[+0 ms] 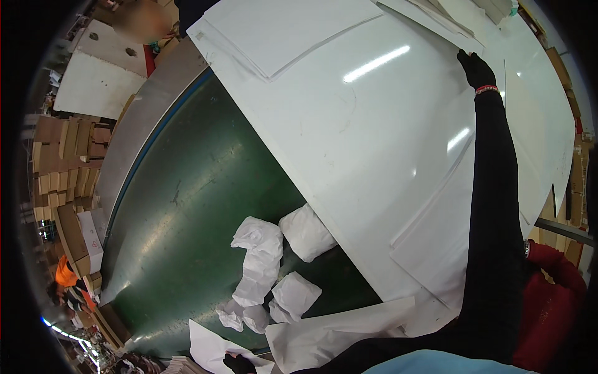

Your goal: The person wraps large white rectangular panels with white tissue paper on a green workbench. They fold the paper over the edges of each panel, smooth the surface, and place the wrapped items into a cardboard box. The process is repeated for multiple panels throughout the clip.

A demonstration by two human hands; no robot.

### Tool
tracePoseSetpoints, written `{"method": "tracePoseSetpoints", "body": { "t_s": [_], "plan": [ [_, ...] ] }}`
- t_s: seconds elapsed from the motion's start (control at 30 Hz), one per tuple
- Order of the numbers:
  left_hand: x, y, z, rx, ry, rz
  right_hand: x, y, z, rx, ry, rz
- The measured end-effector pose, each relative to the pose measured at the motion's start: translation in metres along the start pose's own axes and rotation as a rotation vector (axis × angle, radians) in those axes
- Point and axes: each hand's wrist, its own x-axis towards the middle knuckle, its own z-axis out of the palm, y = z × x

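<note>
My right hand (479, 70), in a black glove with a red band at the wrist, stretches far across the white table (355, 124). Its fingers are slightly apart, right by the edge of a stack of white paper sheets (430, 25). At the lower edge, my left hand (239, 363), also gloved in black, is partly cut off and closes on a white paper sheet (212, 345). Beyond that sheet, several white paper-wrapped bundles (307, 232) lie on a green conveyor belt (187, 206). A creased white paper (342, 333) lies between my body and the table corner.
More large white sheets (299, 31) lie at the table's far left corner, others (436, 230) at its right. A metal rail (146, 118) borders the belt. Cardboard boxes (68, 181) are stacked at left. A person in a red sleeve (548, 299) is close at right.
</note>
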Motion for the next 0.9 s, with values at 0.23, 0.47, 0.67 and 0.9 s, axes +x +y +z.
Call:
{"method": "tracePoseSetpoints", "body": {
  "t_s": [0.23,0.47,0.67,0.9],
  "plan": [
    [0.005,0.005,-0.012,0.032,0.013,0.144,-0.017,-0.038,-0.042,0.569,0.56,0.205],
    [0.012,0.026,-0.029,-0.549,0.493,-0.136,-0.139,-0.171,-0.236,0.622,0.9,0.3],
    [-0.019,0.171,-0.198,-1.72,-0.27,0.292,-0.234,-0.266,-0.333,2.366,0.455,0.455],
    [-0.051,0.163,-0.299,-2.462,-0.972,0.617,-0.341,-0.357,-0.357,2.017,-0.582,-0.256]
  ]
}}
